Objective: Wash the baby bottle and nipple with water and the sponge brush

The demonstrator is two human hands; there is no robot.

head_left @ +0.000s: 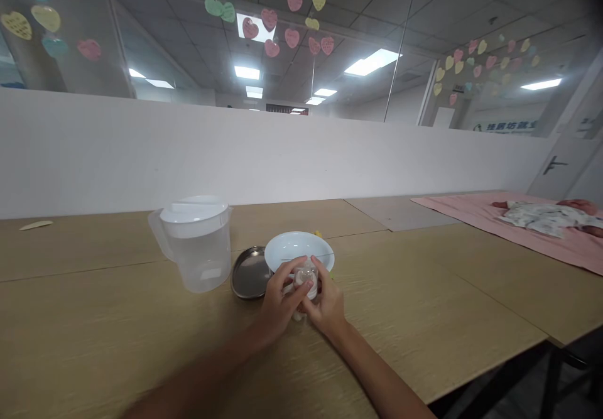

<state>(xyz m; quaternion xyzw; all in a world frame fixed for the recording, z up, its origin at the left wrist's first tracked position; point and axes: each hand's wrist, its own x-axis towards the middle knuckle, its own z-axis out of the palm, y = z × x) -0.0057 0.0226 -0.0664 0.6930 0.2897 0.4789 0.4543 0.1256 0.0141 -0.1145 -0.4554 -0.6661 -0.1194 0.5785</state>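
Observation:
A small clear bottle-like object with a white ring (307,282) is between my two hands, just in front of a white bowl (294,241). My left hand (279,296) curls round its left side, with the thumb across its front. On the right side, the fingers and thumb of my right hand (328,299) press against it. Part of a white handle shows by my left fingers. The object's underside is mostly hidden by my hands. Left of the bowl lies a shiny metal tray (249,274), partly covered by the bowl.
A lidded clear plastic pitcher (200,252) stands left of the tray on the wooden table (424,293). At the far right, a doll-like figure in patterned clothes (541,217) lies on a pink cloth (471,213). A white wall (282,155) rises behind.

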